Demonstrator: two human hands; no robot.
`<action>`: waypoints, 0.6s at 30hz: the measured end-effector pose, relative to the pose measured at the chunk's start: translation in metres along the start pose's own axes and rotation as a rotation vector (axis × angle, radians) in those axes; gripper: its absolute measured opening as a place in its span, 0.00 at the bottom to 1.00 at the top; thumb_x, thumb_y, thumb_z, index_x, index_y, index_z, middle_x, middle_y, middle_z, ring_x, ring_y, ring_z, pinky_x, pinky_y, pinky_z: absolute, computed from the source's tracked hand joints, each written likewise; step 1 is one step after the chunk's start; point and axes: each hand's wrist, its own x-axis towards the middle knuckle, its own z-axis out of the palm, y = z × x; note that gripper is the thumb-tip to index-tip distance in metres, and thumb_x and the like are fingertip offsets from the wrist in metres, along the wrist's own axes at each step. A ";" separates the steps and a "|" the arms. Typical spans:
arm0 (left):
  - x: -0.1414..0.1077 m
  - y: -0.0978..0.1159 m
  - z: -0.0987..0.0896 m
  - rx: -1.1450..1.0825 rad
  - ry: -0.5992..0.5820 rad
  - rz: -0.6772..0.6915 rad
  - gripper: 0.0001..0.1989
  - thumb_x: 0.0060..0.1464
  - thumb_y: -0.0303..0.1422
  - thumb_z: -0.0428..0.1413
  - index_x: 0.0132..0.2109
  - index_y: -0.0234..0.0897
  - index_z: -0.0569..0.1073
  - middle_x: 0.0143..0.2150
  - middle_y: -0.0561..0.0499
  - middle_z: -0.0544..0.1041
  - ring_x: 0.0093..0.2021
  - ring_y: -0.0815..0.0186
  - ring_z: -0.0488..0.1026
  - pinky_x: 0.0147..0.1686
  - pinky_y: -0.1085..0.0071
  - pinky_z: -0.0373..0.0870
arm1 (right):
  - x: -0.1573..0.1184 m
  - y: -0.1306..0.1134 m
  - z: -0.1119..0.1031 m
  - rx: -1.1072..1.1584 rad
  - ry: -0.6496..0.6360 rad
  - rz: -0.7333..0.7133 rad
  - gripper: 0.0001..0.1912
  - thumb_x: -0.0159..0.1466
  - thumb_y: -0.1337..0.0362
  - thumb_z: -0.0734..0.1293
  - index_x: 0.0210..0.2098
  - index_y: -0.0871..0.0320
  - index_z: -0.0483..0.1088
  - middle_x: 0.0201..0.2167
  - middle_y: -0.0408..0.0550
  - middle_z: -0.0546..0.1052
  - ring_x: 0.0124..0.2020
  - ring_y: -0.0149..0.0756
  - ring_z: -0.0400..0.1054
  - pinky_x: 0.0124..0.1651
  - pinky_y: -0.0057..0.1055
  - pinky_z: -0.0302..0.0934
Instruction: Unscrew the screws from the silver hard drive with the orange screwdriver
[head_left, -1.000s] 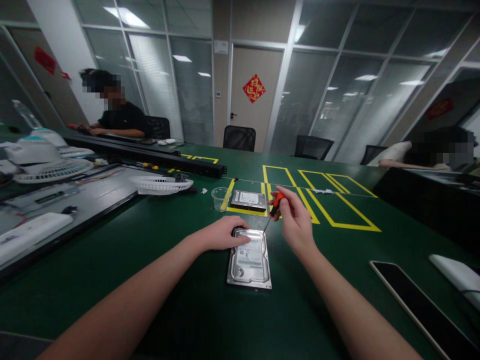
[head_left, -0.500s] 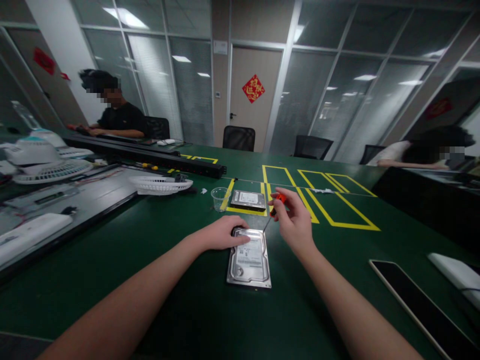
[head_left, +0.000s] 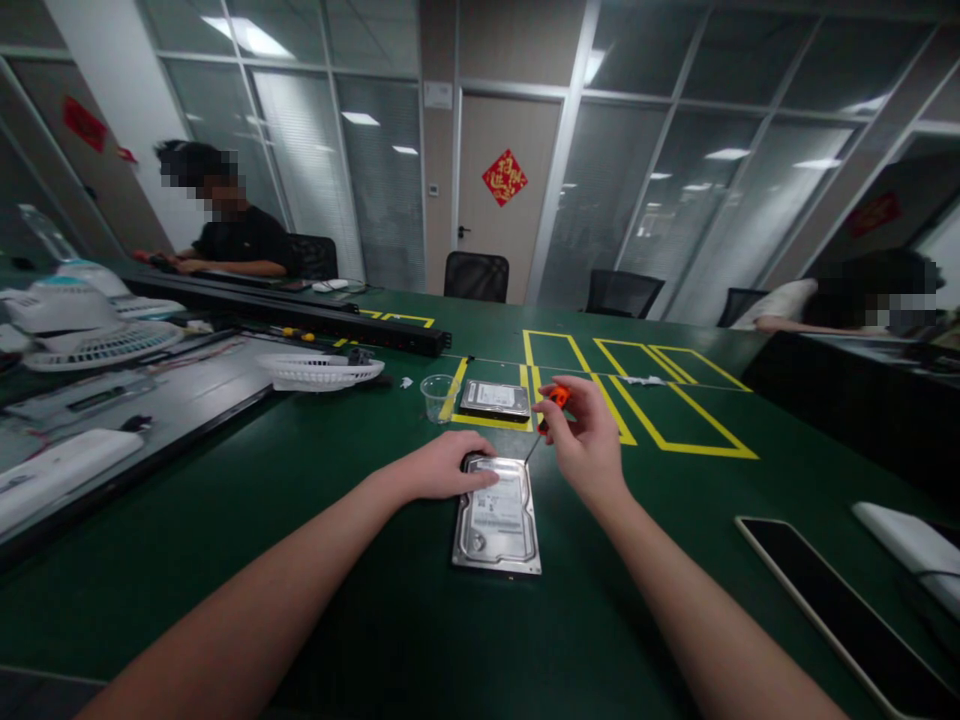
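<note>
The left hand (head_left: pixel 457 466) hides the far left corner of the near hard drive (head_left: pixel 499 525), so I can't see how its fingertips meet the metal, and the label's print is too small for me to read. Most of the screwdriver (head_left: pixel 558 398)'s handle is lost behind the fingers of the right hand (head_left: pixel 589 432), while its tip is too fine to tell whether it sits in a screw. Whatever lies in the clear cup (head_left: pixel 440 399) is a blur, and the phone (head_left: pixel 840 625) and the white object (head_left: pixel 911 545) run out of view on the right.
</note>
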 end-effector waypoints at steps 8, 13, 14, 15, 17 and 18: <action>0.000 0.003 -0.001 0.004 0.003 -0.003 0.20 0.66 0.45 0.63 0.57 0.38 0.81 0.57 0.43 0.83 0.55 0.52 0.79 0.56 0.59 0.73 | 0.000 0.000 -0.002 0.027 -0.066 -0.026 0.16 0.78 0.57 0.62 0.61 0.48 0.73 0.50 0.52 0.80 0.34 0.37 0.76 0.28 0.34 0.70; 0.000 0.003 0.000 0.005 0.004 0.001 0.19 0.66 0.44 0.63 0.57 0.38 0.81 0.56 0.43 0.83 0.55 0.52 0.79 0.56 0.59 0.73 | 0.000 -0.001 0.000 0.021 -0.015 0.001 0.11 0.73 0.58 0.70 0.54 0.49 0.72 0.51 0.50 0.80 0.45 0.42 0.80 0.27 0.29 0.71; 0.000 0.003 0.000 0.005 0.008 0.007 0.18 0.66 0.44 0.63 0.56 0.38 0.81 0.56 0.43 0.83 0.54 0.52 0.80 0.57 0.59 0.73 | 0.000 0.000 0.001 0.024 -0.004 0.009 0.12 0.72 0.59 0.72 0.53 0.48 0.71 0.50 0.49 0.80 0.45 0.42 0.80 0.28 0.29 0.71; 0.000 0.003 0.000 0.005 0.011 0.011 0.18 0.65 0.43 0.63 0.56 0.38 0.81 0.55 0.43 0.83 0.54 0.53 0.80 0.56 0.59 0.73 | -0.001 0.000 0.001 0.020 0.004 0.015 0.13 0.71 0.60 0.73 0.53 0.48 0.71 0.48 0.48 0.81 0.44 0.41 0.80 0.28 0.29 0.71; 0.000 0.003 0.000 0.004 0.009 0.011 0.18 0.66 0.43 0.63 0.56 0.38 0.81 0.56 0.44 0.83 0.54 0.53 0.80 0.56 0.59 0.73 | -0.001 0.001 0.001 -0.003 0.001 0.016 0.15 0.70 0.60 0.73 0.55 0.48 0.71 0.46 0.47 0.81 0.43 0.40 0.80 0.29 0.29 0.71; 0.000 0.003 0.000 0.003 0.006 0.010 0.18 0.66 0.44 0.63 0.56 0.38 0.81 0.56 0.44 0.83 0.54 0.53 0.80 0.56 0.59 0.73 | -0.001 0.001 0.000 -0.012 -0.011 0.012 0.16 0.71 0.59 0.72 0.57 0.48 0.72 0.46 0.47 0.81 0.43 0.40 0.79 0.29 0.30 0.71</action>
